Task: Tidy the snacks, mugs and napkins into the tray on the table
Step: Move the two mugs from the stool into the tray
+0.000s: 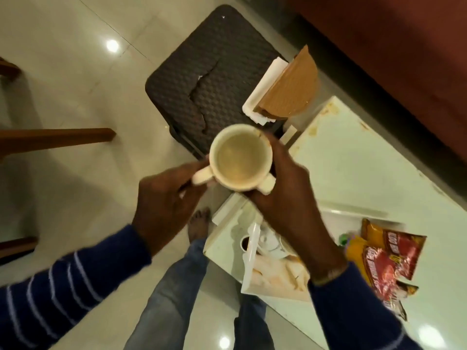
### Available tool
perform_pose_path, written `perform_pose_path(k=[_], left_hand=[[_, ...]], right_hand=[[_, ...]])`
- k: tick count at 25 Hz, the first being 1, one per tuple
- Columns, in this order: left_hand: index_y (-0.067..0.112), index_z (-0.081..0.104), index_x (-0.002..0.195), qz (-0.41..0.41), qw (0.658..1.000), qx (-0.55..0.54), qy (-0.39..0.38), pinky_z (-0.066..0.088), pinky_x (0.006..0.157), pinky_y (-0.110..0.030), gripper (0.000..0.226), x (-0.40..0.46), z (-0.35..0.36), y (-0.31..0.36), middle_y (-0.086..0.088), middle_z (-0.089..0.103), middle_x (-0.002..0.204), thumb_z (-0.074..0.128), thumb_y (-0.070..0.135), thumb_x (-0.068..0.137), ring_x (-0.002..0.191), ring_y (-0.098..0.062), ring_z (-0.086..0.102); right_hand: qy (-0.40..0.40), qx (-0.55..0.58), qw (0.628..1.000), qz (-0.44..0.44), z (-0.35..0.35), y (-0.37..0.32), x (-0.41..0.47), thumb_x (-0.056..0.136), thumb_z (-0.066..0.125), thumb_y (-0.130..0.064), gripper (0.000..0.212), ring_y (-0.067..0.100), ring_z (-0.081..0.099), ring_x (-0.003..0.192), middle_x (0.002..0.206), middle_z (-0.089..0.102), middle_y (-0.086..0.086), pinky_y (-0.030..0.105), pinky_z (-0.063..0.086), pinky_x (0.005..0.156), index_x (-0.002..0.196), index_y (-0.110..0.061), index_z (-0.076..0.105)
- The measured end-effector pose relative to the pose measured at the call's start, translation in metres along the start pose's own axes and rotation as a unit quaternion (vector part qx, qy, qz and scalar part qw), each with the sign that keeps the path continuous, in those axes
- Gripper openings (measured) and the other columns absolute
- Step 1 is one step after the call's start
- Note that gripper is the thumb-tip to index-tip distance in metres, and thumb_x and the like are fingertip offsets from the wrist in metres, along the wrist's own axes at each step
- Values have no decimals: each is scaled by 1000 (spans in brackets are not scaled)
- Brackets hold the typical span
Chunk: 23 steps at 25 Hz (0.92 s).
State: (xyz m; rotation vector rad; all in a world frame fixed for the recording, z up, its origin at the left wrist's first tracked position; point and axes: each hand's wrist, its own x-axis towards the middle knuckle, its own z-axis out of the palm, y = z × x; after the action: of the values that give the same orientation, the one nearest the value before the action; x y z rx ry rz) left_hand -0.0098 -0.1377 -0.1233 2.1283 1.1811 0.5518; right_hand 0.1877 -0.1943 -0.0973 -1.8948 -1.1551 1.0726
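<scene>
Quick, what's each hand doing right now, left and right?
Left hand: pinches one handle of the cream mug.
Right hand: curled round the mug's other side, holding it.

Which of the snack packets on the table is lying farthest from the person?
The red and orange snack packet at the top of the pile; the other red packet and the small packets below it lie closer to the person's body.

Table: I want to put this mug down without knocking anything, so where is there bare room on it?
The far half of the table is bare, bordered by the brown wedge-shaped holder and the maroon sofa. The near end is crowded: the tray, snack packets and a small cup. Both the left hand and right hand hold the mug.
</scene>
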Motion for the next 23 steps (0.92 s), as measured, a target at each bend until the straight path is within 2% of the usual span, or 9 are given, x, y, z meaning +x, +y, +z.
perform_pose_path(k=[3,6,7,10,12,15,17,20,23], left_hand=[[8,65,113,16,999,-17,-37,38,92,2,30,-73,7,18,3,64,108,62,28,91,104,5,54],[2,70,105,17,997,-54,-53,50,89,-10,44,-130,25,35,-3,69,105,52,41,99,99,-7,63],[0,71,105,5,995,-75,-67,51,87,-12,47,-144,33,41,-3,70,105,52,43,98,98,-9,66],[4,71,110,13,989,-86,-117,43,90,-3,47,-171,56,50,2,72,102,50,44,100,94,-6,66],[11,72,110,35,986,-59,-152,37,90,3,45,-177,72,52,4,75,98,43,45,102,93,-7,65],[5,71,114,36,978,-81,-191,37,94,2,47,-183,100,47,-3,75,107,45,42,101,103,-9,63],[5,70,118,29,973,-95,-208,44,93,-5,41,-185,115,41,-3,74,111,52,37,98,104,-8,66],[7,69,120,20,969,-87,-230,57,88,-25,34,-183,132,35,-2,74,114,67,23,90,104,-14,70],[8,69,120,18,971,-77,-227,54,89,-26,34,-178,143,31,-2,74,113,63,27,93,104,-13,68]], right_hand=[[-41,29,996,74,8,20,-89,84,76,-16,68,-5,54,122,133,58,-21,23,48,102,141,-37,45],[14,-1,993,114,15,42,-153,82,76,-36,63,3,52,129,136,59,-11,30,44,110,138,-24,51],[25,-4,993,119,16,49,-169,81,73,-45,64,-1,49,131,136,57,-13,26,42,110,137,-24,51],[53,-15,991,119,12,70,-206,79,51,-77,75,-23,37,126,133,51,-27,-5,28,99,135,-27,50],[70,-13,985,158,14,88,-223,76,43,-84,88,-15,45,122,132,58,-17,-10,24,93,134,-19,55],[96,-11,978,182,23,118,-235,78,58,-72,83,2,51,120,130,59,-11,-11,25,92,134,-12,56],[96,21,975,201,25,135,-234,77,69,-60,68,-12,51,117,129,55,-26,-8,30,90,135,-27,51],[100,35,973,205,28,153,-229,77,64,-66,56,-22,47,115,119,51,-45,-6,32,90,126,-48,45],[98,42,970,217,31,167,-224,75,71,-61,63,-11,51,119,125,55,-35,2,38,95,130,-42,47]])
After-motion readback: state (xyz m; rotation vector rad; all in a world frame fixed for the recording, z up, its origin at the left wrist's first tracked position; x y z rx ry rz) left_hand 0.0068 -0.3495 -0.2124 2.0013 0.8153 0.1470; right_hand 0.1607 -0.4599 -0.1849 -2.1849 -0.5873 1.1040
